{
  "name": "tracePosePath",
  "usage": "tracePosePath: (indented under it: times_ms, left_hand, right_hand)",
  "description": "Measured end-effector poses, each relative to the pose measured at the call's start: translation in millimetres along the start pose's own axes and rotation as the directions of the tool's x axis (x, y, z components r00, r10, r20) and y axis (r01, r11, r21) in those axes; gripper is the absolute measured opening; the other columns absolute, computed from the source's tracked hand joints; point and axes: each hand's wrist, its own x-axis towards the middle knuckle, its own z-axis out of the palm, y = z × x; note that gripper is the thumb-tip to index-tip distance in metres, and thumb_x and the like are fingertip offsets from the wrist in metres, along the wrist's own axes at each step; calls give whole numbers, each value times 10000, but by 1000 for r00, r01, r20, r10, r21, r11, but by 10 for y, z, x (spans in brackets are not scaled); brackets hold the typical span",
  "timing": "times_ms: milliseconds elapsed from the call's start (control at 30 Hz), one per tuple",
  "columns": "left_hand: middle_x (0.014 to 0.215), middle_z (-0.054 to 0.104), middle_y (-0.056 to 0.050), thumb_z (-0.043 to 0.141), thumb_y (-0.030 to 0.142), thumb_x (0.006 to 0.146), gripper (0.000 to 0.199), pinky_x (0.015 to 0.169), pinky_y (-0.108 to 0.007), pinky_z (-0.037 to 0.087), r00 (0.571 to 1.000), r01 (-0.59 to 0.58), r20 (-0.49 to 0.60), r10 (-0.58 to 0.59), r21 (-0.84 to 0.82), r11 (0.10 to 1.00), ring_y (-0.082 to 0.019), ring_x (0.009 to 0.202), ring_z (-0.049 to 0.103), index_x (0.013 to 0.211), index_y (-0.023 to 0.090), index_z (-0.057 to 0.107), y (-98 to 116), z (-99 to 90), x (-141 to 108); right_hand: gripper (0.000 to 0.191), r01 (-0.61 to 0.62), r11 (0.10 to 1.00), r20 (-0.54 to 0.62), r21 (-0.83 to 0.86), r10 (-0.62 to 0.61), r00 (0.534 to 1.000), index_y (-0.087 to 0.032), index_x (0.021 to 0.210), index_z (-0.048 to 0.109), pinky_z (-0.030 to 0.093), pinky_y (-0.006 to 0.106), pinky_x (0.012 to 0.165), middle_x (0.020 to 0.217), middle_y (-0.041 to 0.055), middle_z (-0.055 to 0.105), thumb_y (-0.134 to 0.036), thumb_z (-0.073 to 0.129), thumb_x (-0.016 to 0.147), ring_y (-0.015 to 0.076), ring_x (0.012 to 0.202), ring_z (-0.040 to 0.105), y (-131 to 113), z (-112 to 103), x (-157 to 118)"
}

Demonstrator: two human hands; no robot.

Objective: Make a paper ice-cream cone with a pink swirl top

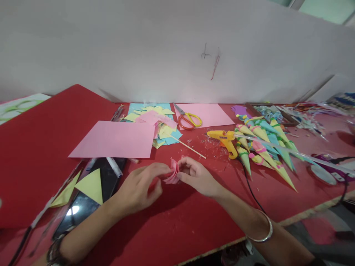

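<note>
A small piece of pink paper (173, 173), folded into several pleats that fan out, is between my two hands just above the red table. My right hand (198, 177) pinches its right side between thumb and fingers. On the left side, the bent fingers of my left hand (142, 186) reach to the paper's edge and touch it. The left thumb stands apart from the fingers and off the paper. A thin wooden stick (188, 146) lies just beyond my hands, beside loose yellow, blue and pink paper pieces (166, 132).
Pink sheets (113, 139) lie behind my left hand, scissors (190, 120) farther back. On the right are a yellow glue gun (226, 140) with its cord and several decorated paper cones (263, 144). A dark glossy device (88, 207) lies under my left forearm, with a yellow paper triangle (91, 184).
</note>
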Motion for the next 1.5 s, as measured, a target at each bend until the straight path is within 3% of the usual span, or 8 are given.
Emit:
tracePosePath:
  times_ms: [133, 300, 700, 967, 1300, 1500]
  left_hand:
    - [889, 582, -38, 436, 125, 737, 276, 646, -246, 485, 972, 216, 134, -190, -213, 953, -127, 726, 567, 1007, 184, 438, 53, -4, 24]
    - [736, 562, 18, 513, 231, 800, 41, 591, -208, 437, 934, 336, 195, -298, -207, 919, -100, 640, 532, 794, 193, 497, 45, 67, 46]
    - [716, 579, 22, 484, 187, 826, 115, 608, -170, 418, 930, 360, 193, -311, -318, 877, -81, 646, 544, 731, 180, 549, 22, 95, 73]
    - [654, 592, 31, 483, 201, 797, 100, 540, -166, 407, 922, 379, 156, -354, -175, 909, -83, 574, 545, 707, 182, 523, 43, 114, 19]
    - [619, 617, 26, 450, 216, 811, 152, 501, -185, 403, 970, 236, 50, -238, 43, 971, -91, 511, 535, 670, 188, 501, 70, 161, -16]
    - [627, 614, 25, 457, 234, 805, 159, 512, -171, 417, 939, 338, 101, -328, -100, 936, -83, 539, 552, 666, 184, 518, 100, 131, -5]
  right_hand:
    - [213, 27, 998, -21, -51, -28, 999, -190, 732, 446, 420, 269, 713, 736, -25, 476, -294, 630, 701, 102, 693, 500, 9, -7, -5]
    - [207, -5, 996, 3, -88, 5, 1000, -193, 747, 450, 415, 294, 755, 756, -16, 483, -299, 622, 704, 121, 736, 512, -37, 5, -20]
    - [225, -7, 999, 64, -48, 10, 998, -186, 760, 460, 418, 301, 755, 774, -8, 502, -307, 637, 690, 125, 755, 521, -14, 5, -23]
    - [136, 5, 996, 38, -90, -1, 999, -184, 762, 475, 414, 275, 709, 764, -5, 518, -269, 578, 733, 115, 720, 515, 5, -16, -21]
    - [76, 54, 972, 24, -227, -50, 998, -173, 726, 468, 404, 249, 679, 739, -14, 499, -184, 543, 727, 101, 687, 485, -18, 15, -31]
    - [83, 12, 975, 15, -221, -9, 1000, -177, 757, 475, 415, 263, 709, 758, -3, 522, -225, 541, 741, 113, 723, 516, -11, -5, -32]
